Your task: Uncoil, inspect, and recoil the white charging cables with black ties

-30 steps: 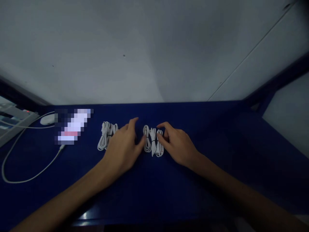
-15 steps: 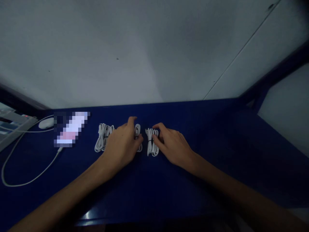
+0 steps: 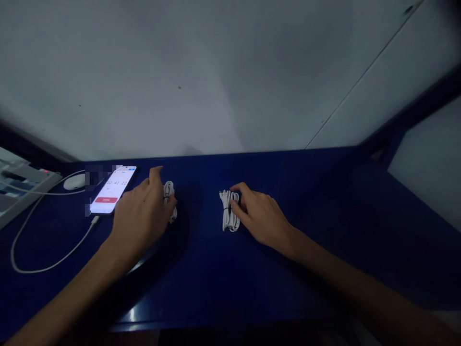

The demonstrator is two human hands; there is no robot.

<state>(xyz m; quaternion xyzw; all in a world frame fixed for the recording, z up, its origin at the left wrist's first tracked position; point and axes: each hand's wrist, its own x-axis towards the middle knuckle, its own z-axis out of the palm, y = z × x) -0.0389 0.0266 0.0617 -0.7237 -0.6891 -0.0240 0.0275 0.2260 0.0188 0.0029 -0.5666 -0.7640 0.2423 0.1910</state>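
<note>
Two coiled white cables tied with dark bands are visible on the blue table. My left hand is at centre left, its thumb over one bundled white cable; most of that cable is hidden by the hand, and the index finger sticks out beyond it. My right hand grips the right edge of the other bundled white cable between thumb and fingers, with a connector end showing at its top left. Bare table lies between the two bundles.
Left of my left hand a lit phone lies with a white charging cord plugged in. Behind it are a white rounded device and a pale tray-like box. A grey wall rises behind the blue table.
My left hand has slid left towards the phone, bringing its cable bundle along. Other bundles seen left of that hand before are now out of sight. My right hand stays almost in place.
</note>
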